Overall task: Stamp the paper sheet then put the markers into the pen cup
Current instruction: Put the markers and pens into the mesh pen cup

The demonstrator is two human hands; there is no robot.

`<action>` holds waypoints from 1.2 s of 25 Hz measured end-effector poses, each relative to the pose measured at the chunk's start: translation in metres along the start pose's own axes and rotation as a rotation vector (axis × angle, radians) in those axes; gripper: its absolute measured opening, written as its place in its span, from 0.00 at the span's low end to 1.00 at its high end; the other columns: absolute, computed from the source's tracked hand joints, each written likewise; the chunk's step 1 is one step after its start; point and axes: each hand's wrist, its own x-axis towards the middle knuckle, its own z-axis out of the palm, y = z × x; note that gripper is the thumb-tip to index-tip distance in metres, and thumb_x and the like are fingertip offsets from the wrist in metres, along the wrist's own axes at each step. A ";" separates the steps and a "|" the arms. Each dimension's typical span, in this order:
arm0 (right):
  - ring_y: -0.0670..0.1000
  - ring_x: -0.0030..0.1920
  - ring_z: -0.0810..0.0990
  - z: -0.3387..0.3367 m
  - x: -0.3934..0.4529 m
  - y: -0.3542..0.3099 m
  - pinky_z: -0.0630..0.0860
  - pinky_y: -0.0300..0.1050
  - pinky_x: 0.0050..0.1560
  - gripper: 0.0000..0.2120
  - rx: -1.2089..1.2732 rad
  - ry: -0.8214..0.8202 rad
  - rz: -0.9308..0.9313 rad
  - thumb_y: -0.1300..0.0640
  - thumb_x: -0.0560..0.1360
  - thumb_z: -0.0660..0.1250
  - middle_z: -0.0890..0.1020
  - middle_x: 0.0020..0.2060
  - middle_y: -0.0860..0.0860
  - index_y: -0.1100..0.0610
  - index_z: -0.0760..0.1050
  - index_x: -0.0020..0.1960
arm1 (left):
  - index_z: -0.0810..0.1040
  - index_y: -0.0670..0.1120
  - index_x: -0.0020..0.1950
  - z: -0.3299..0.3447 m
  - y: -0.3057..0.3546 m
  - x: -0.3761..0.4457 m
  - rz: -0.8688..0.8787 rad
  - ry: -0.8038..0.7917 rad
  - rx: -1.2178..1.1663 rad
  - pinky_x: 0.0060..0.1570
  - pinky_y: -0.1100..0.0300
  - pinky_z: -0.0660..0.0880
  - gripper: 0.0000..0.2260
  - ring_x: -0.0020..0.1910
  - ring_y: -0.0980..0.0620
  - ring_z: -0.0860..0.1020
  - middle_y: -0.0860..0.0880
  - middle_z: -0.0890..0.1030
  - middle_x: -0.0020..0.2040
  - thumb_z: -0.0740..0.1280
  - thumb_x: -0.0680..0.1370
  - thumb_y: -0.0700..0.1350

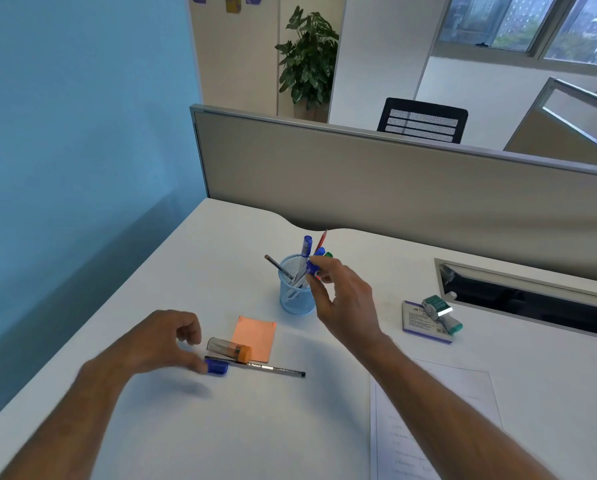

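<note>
A light-blue mesh pen cup [295, 296] stands mid-desk with several pens and markers in it. My right hand [342, 299] hovers at the cup's right rim, fingers pinched on a blue-capped marker [313, 265] that slants into the cup. My left hand [165, 341] is low at the left, its thumb and fingers touching the blue cap of a dark pen [255, 368] that lies flat on the desk; whether it grips the pen is unclear. The printed paper sheet [435, 427] lies at the near right. A green-and-white stamp [440, 308] rests on a purple-edged pad [425, 323].
A clear tube with an orange cap [231, 350] lies on an orange sticky note [255, 337] beside the pen. A grey partition [394, 178] closes off the back of the white desk [255, 427]. A cable slot [532, 292] opens at the right rear.
</note>
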 end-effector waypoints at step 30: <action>0.44 0.45 0.84 0.004 -0.041 -0.034 0.79 0.34 0.42 0.20 0.537 -0.066 0.272 0.57 0.70 0.76 0.84 0.46 0.38 0.40 0.74 0.55 | 0.84 0.55 0.40 0.061 0.098 0.010 0.308 0.170 -0.547 0.33 0.66 0.76 0.15 0.33 0.55 0.80 0.56 0.84 0.36 0.83 0.58 0.55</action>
